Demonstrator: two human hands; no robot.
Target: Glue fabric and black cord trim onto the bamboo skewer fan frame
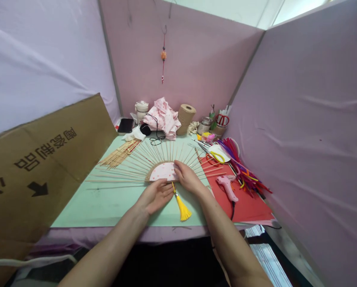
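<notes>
While the right hand point(186, 177) lies over the right end of a half-round fan point(162, 172), the left hand point(157, 196) rests at its lower edge, palm turned partly up and fingers loosely bent. The right fingertips touch the dotted face; whether its grip pinches the fan from beneath is hidden. I cannot tell either whether the left grip is closed on the edge or only lying against it.

The fan is near the middle of the pale green surface point(121, 207), its straight side toward the person. Its white face carries pink dots, with a brown band around the curve, and thin sticks point(115, 181) spread outward from it. Below the straight side, between the two forearms, a yellow tassel point(183, 209) lies on the surface.

Beyond the fan to the left is a loose bundle of sticks point(118, 155), with a dark phone point(125, 126) behind it. Along the back stand a white bottle point(142, 111), crumpled dotted cloth point(163, 118) and a cone of brown twine point(186, 119). To the right, a pink glue gun point(228, 188) lies on a red sheet point(247, 211), near yellow-handled scissors point(218, 157) and a heap of colourful pipe cleaners point(246, 173). A cardboard panel point(47, 175) leans at the left.
</notes>
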